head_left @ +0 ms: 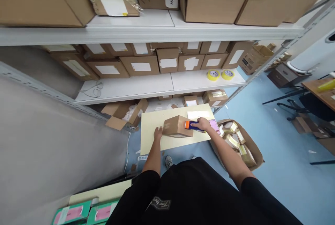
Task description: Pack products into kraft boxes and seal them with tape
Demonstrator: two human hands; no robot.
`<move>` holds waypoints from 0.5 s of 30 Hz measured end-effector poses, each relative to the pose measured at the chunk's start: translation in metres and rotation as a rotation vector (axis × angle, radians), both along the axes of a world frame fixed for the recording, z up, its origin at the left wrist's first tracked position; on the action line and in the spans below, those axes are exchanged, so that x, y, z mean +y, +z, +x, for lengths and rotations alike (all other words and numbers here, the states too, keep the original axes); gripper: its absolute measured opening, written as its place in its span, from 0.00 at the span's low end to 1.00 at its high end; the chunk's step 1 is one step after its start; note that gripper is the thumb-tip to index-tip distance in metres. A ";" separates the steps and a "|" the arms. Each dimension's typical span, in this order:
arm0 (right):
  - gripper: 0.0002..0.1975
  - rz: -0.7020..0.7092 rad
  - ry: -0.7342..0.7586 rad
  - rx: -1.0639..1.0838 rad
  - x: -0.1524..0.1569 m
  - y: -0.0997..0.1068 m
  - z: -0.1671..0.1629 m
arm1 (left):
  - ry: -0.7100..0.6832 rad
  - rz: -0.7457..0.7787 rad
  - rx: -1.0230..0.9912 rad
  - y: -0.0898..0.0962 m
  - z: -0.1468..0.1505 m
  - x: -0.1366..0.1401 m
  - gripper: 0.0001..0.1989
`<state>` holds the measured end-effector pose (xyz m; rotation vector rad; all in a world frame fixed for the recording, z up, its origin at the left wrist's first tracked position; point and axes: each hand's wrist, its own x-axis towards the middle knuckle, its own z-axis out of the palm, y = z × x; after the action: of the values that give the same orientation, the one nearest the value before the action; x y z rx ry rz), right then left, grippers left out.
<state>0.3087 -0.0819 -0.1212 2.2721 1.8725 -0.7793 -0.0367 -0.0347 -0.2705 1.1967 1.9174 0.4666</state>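
Half done, I'd guess. Far left, an open carton (119, 120) by the rack (138, 85), then the left hand (158, 133) at a brown box (174, 127) — can't tell if it's gripping. Box sits mid-way on a pale yellow tabletop (150, 122) and looks folded shut, but the orange-and-blue tool (193, 125) at its right face suggests work left. Right hand (203, 123)'s clamped around that, well apart from the left. Beyond: phone (215, 127), taped parcels (232, 141), blue floor (251, 106).
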 end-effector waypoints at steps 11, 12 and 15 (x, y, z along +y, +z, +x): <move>0.34 -0.026 0.095 -0.042 0.053 0.039 -0.148 | -0.080 0.018 -0.145 0.065 0.008 -0.004 0.31; 0.35 -0.028 0.108 -0.042 0.056 0.040 -0.151 | -0.068 0.016 -0.130 0.066 0.011 -0.006 0.29; 0.35 -0.044 0.113 -0.035 0.060 0.038 -0.147 | -0.067 0.009 -0.076 0.066 0.019 -0.014 0.28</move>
<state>0.1615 -0.0223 -0.0830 2.1192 1.9285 -0.7521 -0.0173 -0.0483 -0.2046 1.2278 1.8071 0.4788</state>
